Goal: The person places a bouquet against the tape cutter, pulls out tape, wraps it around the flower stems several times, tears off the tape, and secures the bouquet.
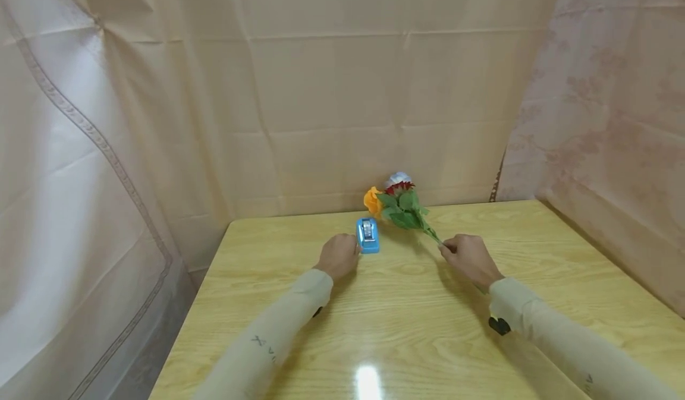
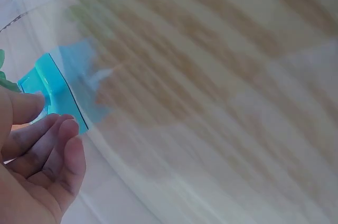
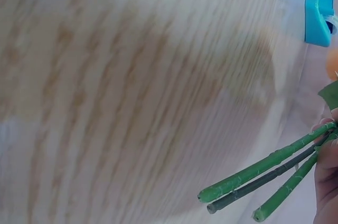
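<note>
A blue tape dispenser (image 1: 367,235) stands on the table, its tape roll showing on top. My left hand (image 1: 339,255) is at its left side; in the left wrist view the thumb and curled fingers (image 2: 67,145) grip the end of the dispenser (image 2: 58,86). My right hand (image 1: 468,260) holds a bunch of flowers (image 1: 405,210) by the stems, with the blooms pointing away to the left. Orange, dark red and pale blue-white blooms show among green leaves. In the right wrist view, three cut stem ends (image 3: 264,163) stick out from the fingers (image 3: 327,155).
The wooden table (image 1: 407,328) has light yellow grain and a bright reflection near its front. Behind it hangs a beige cloth (image 1: 342,91), close to the blooms. More cloth hangs at the left (image 1: 64,180) and right (image 1: 615,120).
</note>
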A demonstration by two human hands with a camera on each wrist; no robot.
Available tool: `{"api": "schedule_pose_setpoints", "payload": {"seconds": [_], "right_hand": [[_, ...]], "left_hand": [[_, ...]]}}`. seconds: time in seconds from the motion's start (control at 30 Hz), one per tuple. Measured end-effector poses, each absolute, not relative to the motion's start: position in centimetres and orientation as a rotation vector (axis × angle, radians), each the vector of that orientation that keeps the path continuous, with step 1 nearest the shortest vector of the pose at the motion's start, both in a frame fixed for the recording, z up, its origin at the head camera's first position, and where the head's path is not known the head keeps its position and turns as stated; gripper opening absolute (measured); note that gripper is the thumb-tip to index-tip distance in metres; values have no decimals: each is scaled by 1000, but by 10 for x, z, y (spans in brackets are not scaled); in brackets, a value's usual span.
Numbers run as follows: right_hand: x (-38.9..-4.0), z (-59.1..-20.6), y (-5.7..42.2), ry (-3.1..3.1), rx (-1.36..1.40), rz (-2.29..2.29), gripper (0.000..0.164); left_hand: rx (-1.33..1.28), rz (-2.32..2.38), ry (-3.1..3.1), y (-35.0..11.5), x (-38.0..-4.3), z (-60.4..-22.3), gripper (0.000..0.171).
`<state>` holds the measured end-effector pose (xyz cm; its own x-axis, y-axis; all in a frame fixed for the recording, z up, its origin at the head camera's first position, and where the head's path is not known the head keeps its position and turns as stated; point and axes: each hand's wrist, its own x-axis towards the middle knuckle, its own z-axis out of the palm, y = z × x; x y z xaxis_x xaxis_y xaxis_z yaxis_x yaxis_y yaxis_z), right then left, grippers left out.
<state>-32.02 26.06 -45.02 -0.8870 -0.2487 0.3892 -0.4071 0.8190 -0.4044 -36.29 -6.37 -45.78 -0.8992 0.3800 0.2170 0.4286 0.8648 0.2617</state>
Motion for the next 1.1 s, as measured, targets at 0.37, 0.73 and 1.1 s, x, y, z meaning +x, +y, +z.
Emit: {"api": "schedule_pose_setpoints", "payload": {"seconds": [0.37,0.73,1.1], "right_hand": [[-317,-446,256,-2692,462,677,19],[-313,-444,254,-2687,481,689,19],[-311,-442,254,-2726,462,666,22]], "left_hand": [[-584,-379,-2896,-68,-369,-458,24],[-582,-401,-2857,-75,-368,-451,20],[-576,-452,-2853,-86,-367,-451,18]]}}
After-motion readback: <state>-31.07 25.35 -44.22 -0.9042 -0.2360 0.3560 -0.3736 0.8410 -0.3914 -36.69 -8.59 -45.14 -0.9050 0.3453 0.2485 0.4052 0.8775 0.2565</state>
